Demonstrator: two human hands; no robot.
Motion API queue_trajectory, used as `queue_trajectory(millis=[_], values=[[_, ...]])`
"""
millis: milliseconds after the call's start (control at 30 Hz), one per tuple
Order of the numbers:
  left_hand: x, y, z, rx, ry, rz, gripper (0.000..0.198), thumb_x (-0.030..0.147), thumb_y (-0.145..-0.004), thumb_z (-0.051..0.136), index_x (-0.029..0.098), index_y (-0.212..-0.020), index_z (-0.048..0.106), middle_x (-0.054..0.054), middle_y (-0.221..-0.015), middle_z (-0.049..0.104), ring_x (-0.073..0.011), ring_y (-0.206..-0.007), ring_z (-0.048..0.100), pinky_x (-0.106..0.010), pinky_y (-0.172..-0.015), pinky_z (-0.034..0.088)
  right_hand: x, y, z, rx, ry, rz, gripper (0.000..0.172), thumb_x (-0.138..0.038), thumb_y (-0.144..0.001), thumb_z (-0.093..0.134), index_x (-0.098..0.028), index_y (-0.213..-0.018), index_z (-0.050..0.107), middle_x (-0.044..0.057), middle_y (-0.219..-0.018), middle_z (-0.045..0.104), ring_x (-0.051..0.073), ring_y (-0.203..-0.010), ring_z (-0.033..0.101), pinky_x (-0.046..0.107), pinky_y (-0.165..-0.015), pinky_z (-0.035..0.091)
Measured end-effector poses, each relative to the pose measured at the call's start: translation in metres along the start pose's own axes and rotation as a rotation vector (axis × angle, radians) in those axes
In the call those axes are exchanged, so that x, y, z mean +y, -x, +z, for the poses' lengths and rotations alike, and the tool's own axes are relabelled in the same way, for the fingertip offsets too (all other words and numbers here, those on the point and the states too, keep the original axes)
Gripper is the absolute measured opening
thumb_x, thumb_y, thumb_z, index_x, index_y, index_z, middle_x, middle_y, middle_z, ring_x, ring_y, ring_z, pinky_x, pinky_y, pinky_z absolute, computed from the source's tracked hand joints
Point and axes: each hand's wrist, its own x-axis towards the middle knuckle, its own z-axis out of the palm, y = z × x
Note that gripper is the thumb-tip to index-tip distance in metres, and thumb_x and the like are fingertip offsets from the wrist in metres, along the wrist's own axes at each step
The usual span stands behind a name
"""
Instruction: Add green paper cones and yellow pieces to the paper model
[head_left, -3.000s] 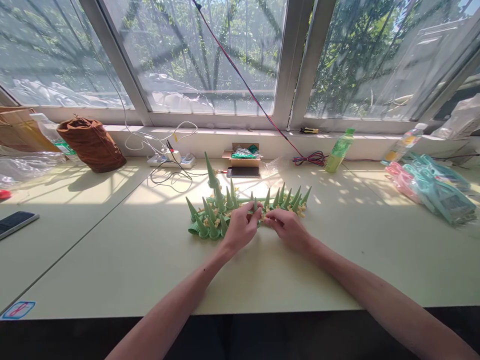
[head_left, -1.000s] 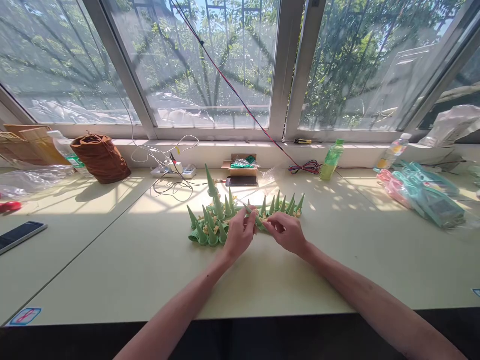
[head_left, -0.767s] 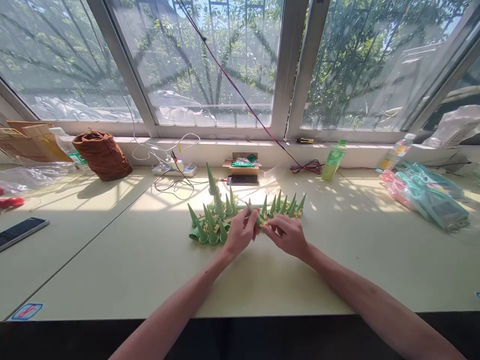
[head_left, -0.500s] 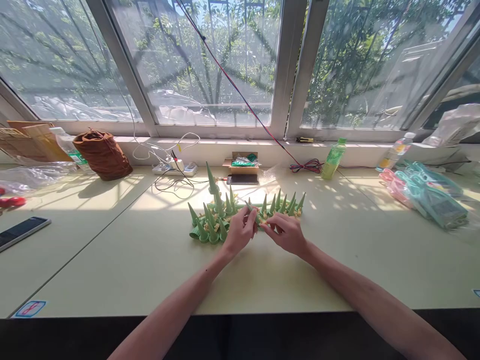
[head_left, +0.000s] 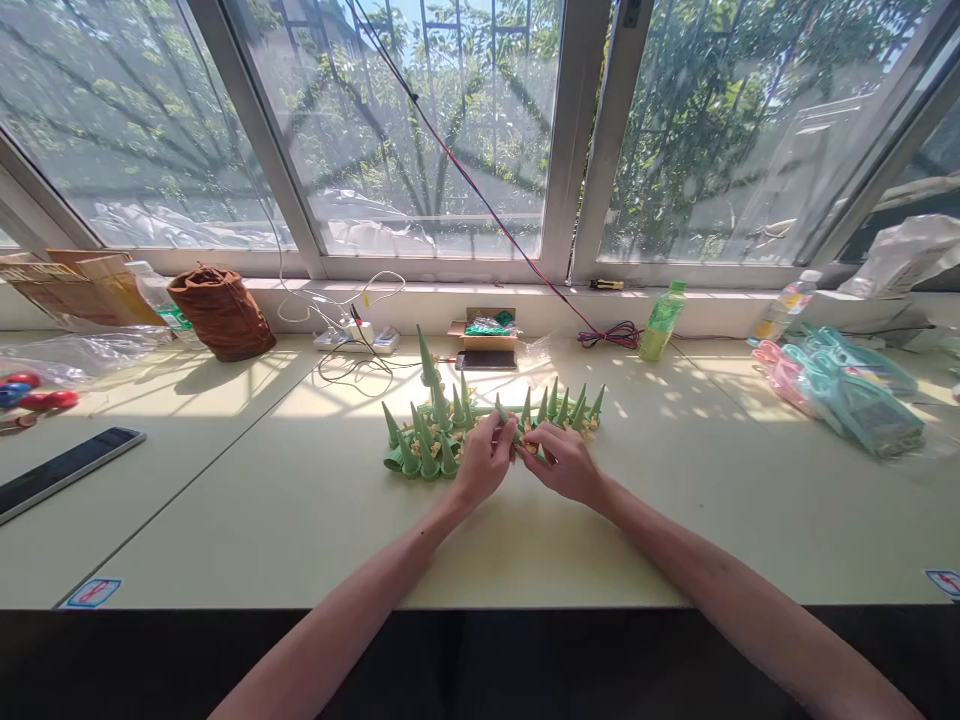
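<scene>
Several green pointed cones (head_left: 428,456) stand close together on the table, with small pale yellow pieces (head_left: 438,447) among them. My left hand (head_left: 486,455) is closed around one green cone (head_left: 502,408), whose tip shows above the fingers. Right beside it, my right hand (head_left: 559,458) has its thumb and forefinger pinched at the base of that cone, by a small yellowish piece; what exactly lies between these fingertips is too small to make out. More cones (head_left: 577,408) rise just behind my right hand, and a taller stacked cone (head_left: 426,355) stands at the back left.
Behind the cones lie a dark phone (head_left: 486,360) and a small open carton (head_left: 487,330). A power strip (head_left: 356,338) with cables, a brown pouch (head_left: 223,312) and a green bottle (head_left: 663,322) line the back. Bagged items (head_left: 855,385) lie right; a large phone (head_left: 67,470) lies left.
The view has shifted slightly. Both hands stay together at the same cone, with the right fingertips a little closer to the left hand.
</scene>
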Motion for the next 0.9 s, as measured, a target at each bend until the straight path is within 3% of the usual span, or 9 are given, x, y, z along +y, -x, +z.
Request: queue_trajectory(millis=[300, 600, 733, 900], values=[[0.001, -0.001, 0.003, -0.045, 0.119, -0.103, 0.033, 0.048, -0.093, 0.047, 0.016, -0.087, 0.055, 0.006, -0.05, 0.044, -0.0081, -0.041, 0.043, -0.019, -0.04, 0.033, 0.002, 0.004, 0.008, 0.029, 0.003, -0.067, 0.012, -0.019, -0.09, 0.053, -0.019, -0.078, 0.053, -0.002, -0.065, 0.053, 0.008, -0.052, 0.045, 0.02, -0.052, 0.035], [-0.002, -0.001, 0.003, -0.062, 0.131, -0.116, 0.032, 0.047, -0.093, 0.047, 0.016, -0.088, 0.054, 0.005, -0.053, 0.045, -0.0079, -0.042, 0.042, -0.019, -0.041, 0.033, 0.003, 0.004, 0.008, 0.014, 0.036, -0.089, 0.014, -0.019, -0.09, 0.053, -0.02, -0.076, 0.052, -0.002, -0.063, 0.052, 0.009, -0.052, 0.045, 0.021, -0.051, 0.035], [0.006, -0.003, -0.003, -0.019, 0.01, -0.033, 0.031, 0.044, -0.093, 0.048, 0.016, -0.081, 0.054, 0.003, -0.056, 0.047, -0.0083, -0.045, 0.046, -0.019, -0.042, 0.036, 0.0, 0.003, 0.007, 0.04, -0.024, 0.01, 0.007, -0.025, -0.089, 0.059, -0.019, -0.088, 0.057, -0.002, -0.07, 0.059, 0.007, -0.048, 0.044, 0.021, -0.049, 0.035], [0.038, -0.02, -0.021, 0.166, -0.235, 0.128, 0.026, 0.041, -0.092, 0.05, 0.017, -0.082, 0.057, 0.0, -0.065, 0.056, -0.0105, -0.052, 0.055, -0.021, -0.047, 0.043, 0.001, 0.003, 0.006, 0.09, -0.001, 0.219, 0.024, -0.031, -0.088, 0.062, -0.018, -0.108, 0.057, 0.0, -0.078, 0.065, 0.007, -0.045, 0.043, 0.022, -0.05, 0.036]])
